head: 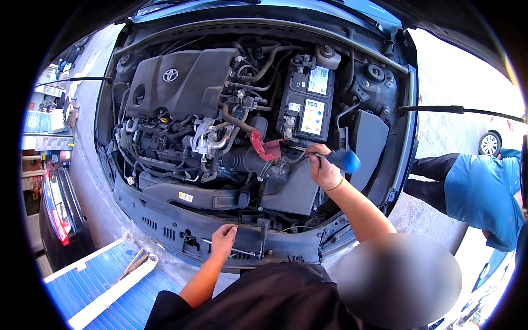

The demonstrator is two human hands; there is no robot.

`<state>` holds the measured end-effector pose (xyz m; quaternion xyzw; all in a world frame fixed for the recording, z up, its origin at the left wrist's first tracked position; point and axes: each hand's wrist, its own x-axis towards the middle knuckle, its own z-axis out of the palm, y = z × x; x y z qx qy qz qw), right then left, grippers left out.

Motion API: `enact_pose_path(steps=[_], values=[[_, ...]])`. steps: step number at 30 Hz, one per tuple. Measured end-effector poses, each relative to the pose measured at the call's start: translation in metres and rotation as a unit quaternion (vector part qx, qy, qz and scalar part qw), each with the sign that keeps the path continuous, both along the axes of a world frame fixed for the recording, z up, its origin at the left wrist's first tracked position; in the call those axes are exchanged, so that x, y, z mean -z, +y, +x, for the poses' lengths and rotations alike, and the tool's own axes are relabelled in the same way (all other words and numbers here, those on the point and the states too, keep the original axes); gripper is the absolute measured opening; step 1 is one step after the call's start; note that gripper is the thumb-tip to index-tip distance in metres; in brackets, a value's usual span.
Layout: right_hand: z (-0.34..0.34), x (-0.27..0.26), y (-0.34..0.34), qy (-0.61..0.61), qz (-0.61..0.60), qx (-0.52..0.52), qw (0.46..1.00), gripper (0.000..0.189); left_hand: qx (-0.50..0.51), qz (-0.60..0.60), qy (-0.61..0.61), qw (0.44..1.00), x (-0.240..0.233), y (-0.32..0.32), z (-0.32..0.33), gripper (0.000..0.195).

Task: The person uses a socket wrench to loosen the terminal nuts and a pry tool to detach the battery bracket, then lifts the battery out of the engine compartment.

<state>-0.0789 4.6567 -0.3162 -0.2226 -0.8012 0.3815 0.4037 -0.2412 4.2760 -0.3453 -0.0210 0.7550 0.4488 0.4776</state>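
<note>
Under a raised hood, my right hand (324, 168) holds a tool with a blue end (348, 161), blurred, just below the black car battery (307, 99). A red plastic terminal cover (265, 147) hangs open on a cable left of the battery's lower corner. My left hand (224, 242), fingers curled, is over the front panel, at a metal rod or long tool (243, 251); whether it grips this is unclear. A dark-handled tool (263, 237) lies beside it on the panel. The black air filter housing (288, 189) is just below my right hand.
A Toyota engine cover (181, 82) fills the bay's left part. A black fuse box cover (367, 144) lies at the right. A person in a blue shirt (480, 194) stands beyond the right fender. Blue ribbed panels (119, 288) and a dark car (66, 214) are at the lower left.
</note>
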Motion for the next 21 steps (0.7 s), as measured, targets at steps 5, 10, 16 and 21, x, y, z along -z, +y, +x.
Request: enact_pose_path(steps=[5,10,16,21], values=[[0.006,-0.007,-0.005,0.028,-0.036,0.044,0.998,0.017,0.0,0.005,-0.005,1.0,-0.007,0.004,0.0,0.012],[0.004,-0.03,-0.001,0.027,0.025,0.066,0.997,0.011,0.006,-0.009,0.012,1.0,-0.006,0.007,-0.001,0.012],[-0.019,-0.052,-0.001,0.017,-0.011,0.119,0.993,0.008,0.04,0.012,0.031,0.999,-0.004,0.02,0.006,0.014],[-0.039,-0.054,0.01,0.009,0.018,0.114,0.993,0.008,0.187,0.071,0.178,0.963,-0.005,0.058,0.019,0.018]])
